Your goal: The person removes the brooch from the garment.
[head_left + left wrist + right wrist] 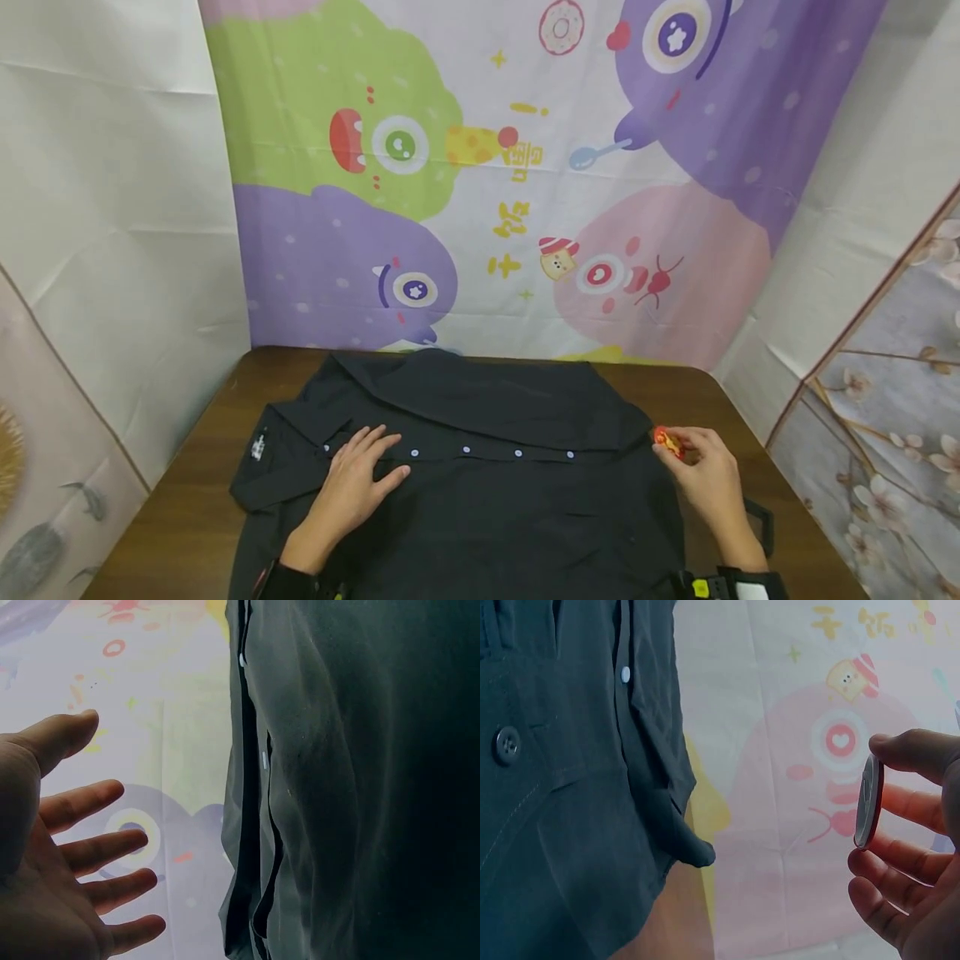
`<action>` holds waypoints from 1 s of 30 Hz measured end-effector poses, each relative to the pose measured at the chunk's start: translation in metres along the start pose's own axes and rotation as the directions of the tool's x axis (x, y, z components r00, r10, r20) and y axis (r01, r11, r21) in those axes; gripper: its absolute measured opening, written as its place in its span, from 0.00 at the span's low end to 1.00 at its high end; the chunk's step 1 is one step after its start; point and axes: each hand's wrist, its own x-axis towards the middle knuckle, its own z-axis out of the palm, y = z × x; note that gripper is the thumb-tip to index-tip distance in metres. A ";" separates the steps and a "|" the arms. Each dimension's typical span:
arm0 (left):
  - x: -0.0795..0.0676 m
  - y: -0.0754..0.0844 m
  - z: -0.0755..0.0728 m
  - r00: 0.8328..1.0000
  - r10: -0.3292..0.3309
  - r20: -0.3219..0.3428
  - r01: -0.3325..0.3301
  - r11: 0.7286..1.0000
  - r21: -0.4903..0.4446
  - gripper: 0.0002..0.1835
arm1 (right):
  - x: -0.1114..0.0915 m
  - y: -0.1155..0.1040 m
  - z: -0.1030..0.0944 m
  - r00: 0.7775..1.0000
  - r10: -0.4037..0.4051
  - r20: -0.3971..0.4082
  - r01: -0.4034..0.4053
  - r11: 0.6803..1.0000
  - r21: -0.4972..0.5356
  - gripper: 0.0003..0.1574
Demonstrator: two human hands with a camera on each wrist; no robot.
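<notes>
A black button-up shirt (480, 508) lies spread on the brown table, its row of light buttons running left to right. Over the collar end at the left, my left hand (352, 483) hovers with straight, spread fingers; the left wrist view shows the same hand (67, 847) apart from the cloth. My right hand (705, 475) is above the shirt's lower right edge. Between thumb and fingers it pinches a small round red-and-yellow badge (668, 442). Seen edge-on in the right wrist view, the badge (868, 802) has a silvery back and a red rim.
Brown table (191, 483) shows on both sides of the shirt. A dark angular object (761, 527) lies by my right wrist, partly hidden. A cartoon-printed curtain (495, 192) hangs behind the table, with white cloth walls (127, 208) at the sides.
</notes>
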 end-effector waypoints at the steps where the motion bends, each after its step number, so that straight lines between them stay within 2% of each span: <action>1: 0.001 0.000 0.000 1.000 0.001 -0.002 -0.001 1.000 0.001 0.26 | 0.000 0.001 -0.001 1.000 -0.001 -0.005 0.001 1.000 -0.003 0.19; 14: 0.000 -0.001 -0.002 1.000 0.004 -0.016 -0.004 1.000 -0.004 0.27 | -0.004 0.009 -0.004 0.999 0.039 -0.014 -0.040 0.998 -0.041 0.20; 24: 0.002 -0.001 0.000 1.000 0.005 -0.006 -0.005 1.000 -0.002 0.27 | -0.007 0.018 -0.009 0.999 0.031 -0.042 -0.033 0.998 -0.052 0.19; 30: 0.000 -0.003 0.002 0.999 0.010 -0.034 -0.010 1.000 -0.002 0.28 | -0.009 0.024 -0.011 0.999 0.041 -0.026 -0.042 0.997 -0.059 0.19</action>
